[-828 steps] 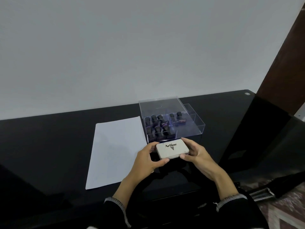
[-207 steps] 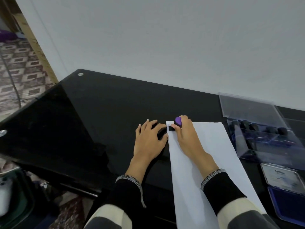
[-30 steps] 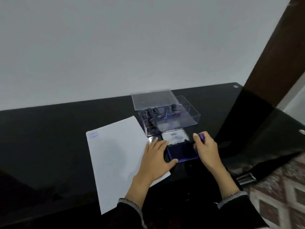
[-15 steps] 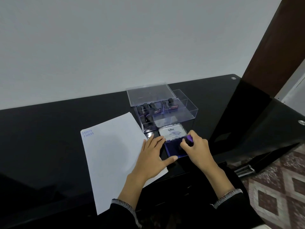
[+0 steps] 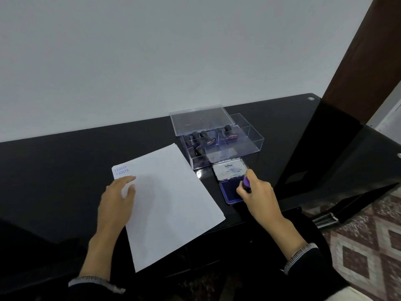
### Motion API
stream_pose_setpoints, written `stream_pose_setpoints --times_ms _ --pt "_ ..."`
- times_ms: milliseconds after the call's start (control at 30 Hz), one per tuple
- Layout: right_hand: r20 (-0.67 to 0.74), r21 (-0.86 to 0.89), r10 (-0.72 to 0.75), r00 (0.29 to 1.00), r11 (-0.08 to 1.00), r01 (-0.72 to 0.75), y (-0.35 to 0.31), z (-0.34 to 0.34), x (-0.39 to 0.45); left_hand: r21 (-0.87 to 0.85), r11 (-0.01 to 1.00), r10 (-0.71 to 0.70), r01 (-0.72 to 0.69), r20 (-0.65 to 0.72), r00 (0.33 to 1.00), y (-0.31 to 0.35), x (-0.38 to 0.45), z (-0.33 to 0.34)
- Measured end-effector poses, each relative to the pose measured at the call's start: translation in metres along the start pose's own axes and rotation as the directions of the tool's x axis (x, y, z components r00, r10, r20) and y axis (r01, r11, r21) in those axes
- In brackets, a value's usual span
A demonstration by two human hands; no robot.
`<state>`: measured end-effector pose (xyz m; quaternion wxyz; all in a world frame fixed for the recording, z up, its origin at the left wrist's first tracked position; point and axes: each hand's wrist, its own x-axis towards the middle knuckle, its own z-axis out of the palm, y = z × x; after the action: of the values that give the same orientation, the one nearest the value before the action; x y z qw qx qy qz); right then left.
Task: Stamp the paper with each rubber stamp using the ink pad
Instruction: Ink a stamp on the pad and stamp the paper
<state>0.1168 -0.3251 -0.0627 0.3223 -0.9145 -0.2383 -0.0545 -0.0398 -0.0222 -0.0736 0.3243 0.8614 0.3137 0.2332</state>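
The right hand (image 5: pixel 259 193) pinches a purple-handled rubber stamp (image 5: pixel 246 184) over the open blue ink pad (image 5: pixel 231 192) beneath its fingertips, while the left hand (image 5: pixel 117 198), fingers loosely spread, rests on the white paper sheet (image 5: pixel 169 203), which could shift and smear the print if unsteadied.

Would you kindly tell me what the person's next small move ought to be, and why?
Probably carry the purple stamp from the ink pad to the paper. The right hand grips it at the open pad, the left hand lies open on the sheet, and only the far corner carries prints.
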Motion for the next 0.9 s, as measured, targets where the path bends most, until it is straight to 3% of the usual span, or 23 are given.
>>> stream_pose_setpoints --times_ms 67,233,400,533,733,900 --pt "0.0 -0.051 -0.026 1.0 0.998 0.026 -0.002 0.0 -0.003 0.038 0.999 -0.028 0.029 -0.041 0.999 -0.011 0.0 -0.006" --pt "0.008 0.057 0.043 0.999 0.997 -0.043 0.0 -0.002 0.001 0.058 0.996 -0.057 0.06 -0.064 0.996 -0.019 -0.001 -0.006" --pt "-0.006 -0.038 0.015 1.0 0.999 -0.015 -0.006 -0.001 -0.004 0.102 0.993 -0.055 0.062 -0.071 0.996 -0.021 -0.002 -0.003" --pt "0.017 0.079 0.089 0.996 0.993 -0.09 0.001 0.0 0.001 0.134 0.989 -0.059 0.066 -0.054 0.997 -0.023 -0.003 -0.002" --pt "-0.008 -0.046 0.026 1.0 0.999 -0.026 -0.006 0.0 -0.005 0.171 0.983 -0.055 0.062 -0.045 0.997 -0.026 -0.002 0.0" --pt "0.004 0.047 0.067 0.998 0.997 -0.068 -0.001 0.0 -0.001 0.18 0.982 -0.049 0.056 -0.044 0.998 -0.028 -0.003 0.0"
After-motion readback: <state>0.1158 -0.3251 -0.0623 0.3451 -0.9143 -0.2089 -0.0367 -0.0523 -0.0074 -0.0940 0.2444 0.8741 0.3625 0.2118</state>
